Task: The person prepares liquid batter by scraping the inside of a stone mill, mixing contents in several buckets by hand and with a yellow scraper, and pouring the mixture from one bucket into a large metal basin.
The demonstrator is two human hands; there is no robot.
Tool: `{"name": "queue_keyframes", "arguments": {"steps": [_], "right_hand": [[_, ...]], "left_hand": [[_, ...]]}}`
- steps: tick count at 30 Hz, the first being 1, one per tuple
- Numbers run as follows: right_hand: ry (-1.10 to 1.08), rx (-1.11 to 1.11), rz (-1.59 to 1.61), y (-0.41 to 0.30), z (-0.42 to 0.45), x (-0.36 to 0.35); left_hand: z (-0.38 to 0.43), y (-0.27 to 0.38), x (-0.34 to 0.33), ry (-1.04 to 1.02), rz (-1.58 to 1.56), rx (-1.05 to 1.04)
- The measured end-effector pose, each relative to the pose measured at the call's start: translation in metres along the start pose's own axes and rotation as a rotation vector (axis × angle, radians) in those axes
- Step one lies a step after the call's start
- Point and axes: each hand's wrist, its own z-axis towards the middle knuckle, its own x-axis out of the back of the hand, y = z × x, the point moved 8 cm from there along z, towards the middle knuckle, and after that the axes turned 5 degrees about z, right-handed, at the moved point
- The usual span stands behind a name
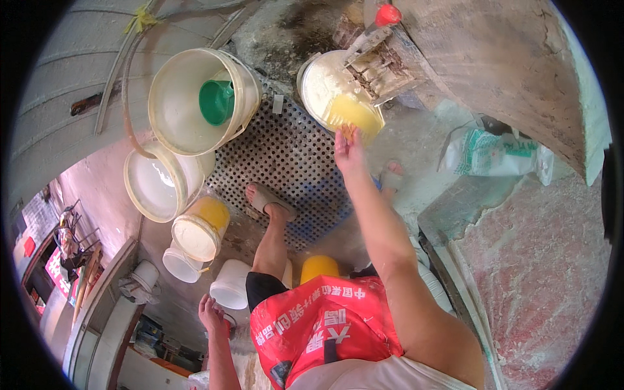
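My right hand (350, 152) reaches forward and grips the near end of a yellow tool (357, 116), perhaps a scraper or scoop; its exact kind is unclear. The tool lies over the near rim of a round bucket (324, 80) with pale, creamy material inside. A worn wooden piece (380, 75) with a red ball-shaped end (388, 15) juts over that bucket's right side. My left hand (212, 312) hangs low at the left with its fingers apart, holding nothing that I can see. White buckets (229, 287) stand near it.
A large bucket (161, 105) holds a green jug (216, 103). Beside it are a water-filled bucket (151, 185), a hose (127, 97) and a yellow-and-white bucket (197, 236). A perforated mat (292, 161) lies underfoot. A printed plastic sack (497, 151) rests to the right.
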Motion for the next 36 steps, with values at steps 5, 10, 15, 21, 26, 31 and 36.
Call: {"name": "queue_keyframes", "arguments": {"steps": [5,10,15,21,26,31,36], "right_hand": [[-0.021,-0.057,-0.179,0.010,-0.049,0.019],[-0.017,-0.168,-0.394,0.021,-0.089,0.019],[0.023,0.050,-0.426,-0.022,-0.043,-0.005],[-0.285,0.047,-0.729,-0.035,0.054,-0.071],[-0.294,-0.102,-0.901,0.054,0.019,-0.088],[-0.255,-0.172,-0.984,0.069,-0.035,-0.054],[-0.313,-0.224,-1.003,0.060,-0.092,-0.018]], "left_hand": [[-0.002,0.002,-0.015,-0.043,-0.038,0.004],[0.005,-0.010,-0.016,-0.070,-0.050,0.044],[0.016,-0.035,0.002,-0.015,-0.094,0.075],[0.046,-0.072,0.029,-0.004,-0.063,0.101],[0.047,-0.085,0.039,0.053,-0.039,0.130],[0.035,-0.065,0.022,0.001,-0.085,0.114],[0.029,-0.076,0.013,-0.032,-0.211,0.141]]}}
